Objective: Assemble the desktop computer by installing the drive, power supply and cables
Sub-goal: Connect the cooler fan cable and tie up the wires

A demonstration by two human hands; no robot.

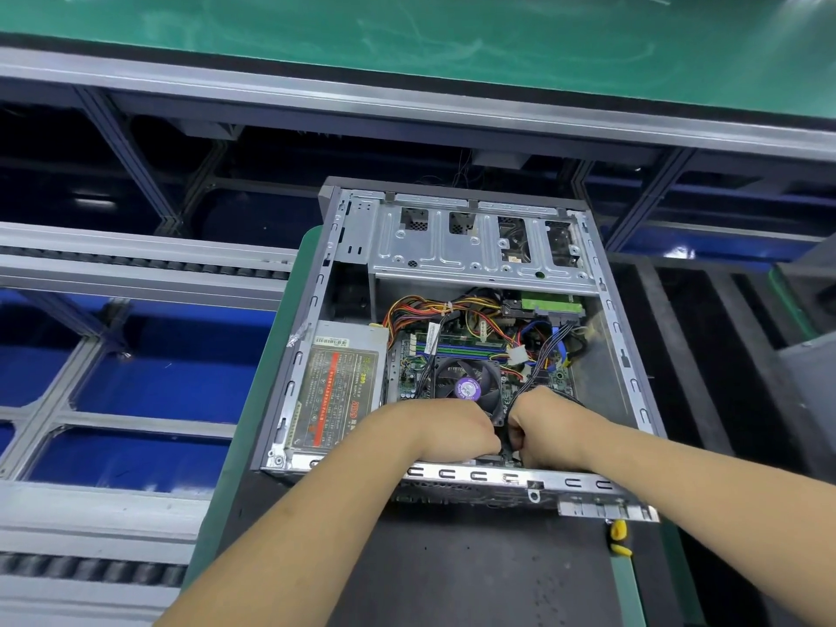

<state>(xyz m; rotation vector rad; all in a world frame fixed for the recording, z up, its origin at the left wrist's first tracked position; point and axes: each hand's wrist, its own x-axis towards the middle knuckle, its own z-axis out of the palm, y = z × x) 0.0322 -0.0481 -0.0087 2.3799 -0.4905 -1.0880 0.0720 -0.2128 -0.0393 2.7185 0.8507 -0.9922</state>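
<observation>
An open desktop case lies on its side on a dark mat. The power supply sits in its left bay. A green-boarded drive rests under the metal drive cage. The CPU fan sits mid-board amid coloured wires. My left hand and my right hand meet at the case's near edge, fingers curled down. My right hand grips a black cable bundle that runs up toward the drive. What my left hand's fingers hold is hidden.
A yellow-handled tool lies on the mat right of the case's near corner. Conveyor rails and blue bins lie to the left. A green-topped bench runs across the far side.
</observation>
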